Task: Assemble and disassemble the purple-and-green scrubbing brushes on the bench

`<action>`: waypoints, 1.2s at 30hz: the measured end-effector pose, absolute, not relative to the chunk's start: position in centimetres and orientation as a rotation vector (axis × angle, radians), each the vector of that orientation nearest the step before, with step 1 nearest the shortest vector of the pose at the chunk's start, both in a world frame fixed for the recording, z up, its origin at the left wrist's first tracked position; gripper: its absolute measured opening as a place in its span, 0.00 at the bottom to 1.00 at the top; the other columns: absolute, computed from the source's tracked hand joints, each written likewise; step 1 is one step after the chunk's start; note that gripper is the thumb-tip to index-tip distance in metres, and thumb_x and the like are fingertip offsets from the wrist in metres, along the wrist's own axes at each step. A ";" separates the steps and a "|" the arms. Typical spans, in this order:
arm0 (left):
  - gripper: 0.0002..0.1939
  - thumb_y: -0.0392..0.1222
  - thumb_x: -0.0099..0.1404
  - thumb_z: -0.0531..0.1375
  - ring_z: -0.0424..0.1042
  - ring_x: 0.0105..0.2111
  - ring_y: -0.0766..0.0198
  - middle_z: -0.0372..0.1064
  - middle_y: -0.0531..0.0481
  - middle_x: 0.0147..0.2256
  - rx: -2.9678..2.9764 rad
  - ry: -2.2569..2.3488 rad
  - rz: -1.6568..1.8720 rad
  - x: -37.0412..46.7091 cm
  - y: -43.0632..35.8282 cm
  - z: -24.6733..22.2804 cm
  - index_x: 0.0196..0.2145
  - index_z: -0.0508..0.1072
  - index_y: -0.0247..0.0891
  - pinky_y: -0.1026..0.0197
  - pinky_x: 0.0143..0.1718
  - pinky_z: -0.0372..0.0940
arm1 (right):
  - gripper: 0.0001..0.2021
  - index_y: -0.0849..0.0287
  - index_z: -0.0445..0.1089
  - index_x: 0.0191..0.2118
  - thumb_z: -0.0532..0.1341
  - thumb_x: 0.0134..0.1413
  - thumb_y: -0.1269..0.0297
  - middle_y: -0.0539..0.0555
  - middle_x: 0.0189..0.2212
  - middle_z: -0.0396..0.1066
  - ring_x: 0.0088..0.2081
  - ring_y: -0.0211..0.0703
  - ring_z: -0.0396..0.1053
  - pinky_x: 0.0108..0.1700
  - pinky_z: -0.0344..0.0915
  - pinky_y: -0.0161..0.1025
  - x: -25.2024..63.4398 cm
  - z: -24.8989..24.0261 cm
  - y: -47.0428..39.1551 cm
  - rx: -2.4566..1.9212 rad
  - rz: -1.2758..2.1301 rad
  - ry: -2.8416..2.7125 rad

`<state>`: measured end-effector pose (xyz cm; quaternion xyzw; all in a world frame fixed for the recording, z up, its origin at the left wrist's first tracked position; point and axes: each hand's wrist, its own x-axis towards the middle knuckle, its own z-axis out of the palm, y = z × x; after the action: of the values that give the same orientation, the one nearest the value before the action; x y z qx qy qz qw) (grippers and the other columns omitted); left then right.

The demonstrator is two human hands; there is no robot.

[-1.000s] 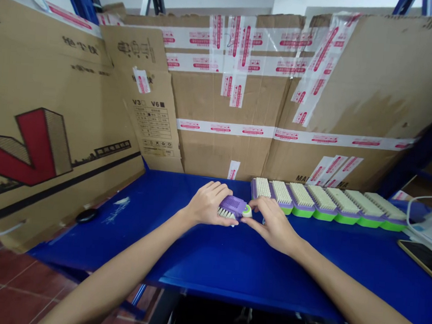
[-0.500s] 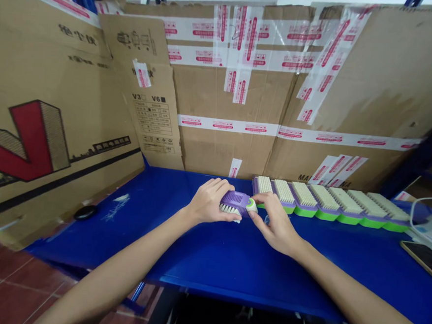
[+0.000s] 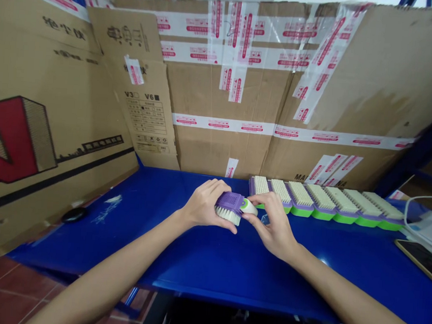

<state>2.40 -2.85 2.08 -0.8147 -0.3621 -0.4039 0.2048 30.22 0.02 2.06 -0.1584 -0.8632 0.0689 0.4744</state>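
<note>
From the head view, I have the left hand (image 3: 207, 204) with its fingers clamped around a purple brush (image 3: 230, 201), held over the blue counter (image 3: 201, 264), pale bristles facing down. My right hand (image 3: 276, 228) has thumb and fingers pinched on the brush's white-and-green end piece (image 3: 249, 208). Just beyond and to the right, I see seven bristle-up brushes (image 3: 322, 199) in a row, a phone (image 3: 424, 260) near the counter's right edge.

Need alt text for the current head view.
A left hand grips a purple brush over a blue table, while the right hand pinches its white-and-green end. Seven purple-and-green bristled blocks stand in a row at the table's back right, bristles up, before taped cardboard; a phone lies at far right.
</note>
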 end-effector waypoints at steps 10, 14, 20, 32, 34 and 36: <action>0.47 0.84 0.64 0.64 0.82 0.46 0.44 0.80 0.39 0.47 -2.214 -0.977 -1.045 2.7 -2.6 1.5 0.59 0.72 0.39 0.40 0.51 0.77 | 0.12 0.49 0.66 0.63 0.58 0.81 0.63 0.64 0.57 0.70 0.59 0.62 0.72 0.62 0.73 0.65 30.0 1.8 0.0 -0.465 0.135 -2.058; 0.49 0.85 0.66 0.62 0.81 0.48 0.43 0.80 0.36 0.50 -2.259 -1.001 -0.992 2.8 -2.6 1.3 0.63 0.72 0.38 0.41 0.51 0.76 | 0.14 0.50 0.66 0.60 0.66 0.77 0.57 0.61 0.52 0.71 0.54 0.62 0.72 0.56 0.73 0.61 30.2 1.7 0.4 -0.424 0.111 -2.057; 0.51 0.82 0.72 0.56 0.79 0.55 0.41 0.78 0.31 0.58 -2.331 -0.937 -1.014 3.1 -2.8 1.3 0.73 0.65 0.37 0.40 0.55 0.74 | 0.10 0.51 0.67 0.56 0.66 0.79 0.56 0.57 0.45 0.72 0.46 0.55 0.70 0.48 0.71 0.52 30.5 1.9 0.5 -0.366 0.116 -2.038; 0.43 0.78 0.76 0.58 0.80 0.53 0.45 0.79 0.37 0.54 -2.428 -1.205 -1.294 4.9 -3.7 0.6 0.69 0.70 0.39 0.41 0.57 0.77 | 0.10 0.52 0.67 0.60 0.53 0.85 0.60 0.59 0.48 0.74 0.47 0.53 0.75 0.48 0.74 0.51 30.6 2.0 0.8 -0.436 0.247 -2.024; 0.42 0.77 0.76 0.58 0.80 0.54 0.44 0.79 0.37 0.55 -2.445 -1.219 -1.307 5.2 -3.8 0.5 0.69 0.70 0.39 0.40 0.59 0.77 | 0.09 0.52 0.68 0.59 0.56 0.84 0.57 0.59 0.49 0.74 0.48 0.54 0.75 0.49 0.75 0.52 30.7 1.9 1.0 -0.435 0.217 -2.040; 0.42 0.77 0.76 0.58 0.80 0.55 0.44 0.79 0.36 0.57 -2.445 -1.198 -1.283 5.1 -3.8 0.4 0.69 0.70 0.39 0.38 0.61 0.76 | 0.10 0.52 0.69 0.57 0.60 0.82 0.54 0.59 0.48 0.74 0.47 0.54 0.75 0.48 0.75 0.51 30.8 1.9 1.2 -0.437 0.195 -2.066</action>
<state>5.07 -3.79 0.36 -0.8106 -0.3971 -0.4254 0.0657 30.81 1.15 1.92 -0.1799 -0.8501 0.0802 0.4884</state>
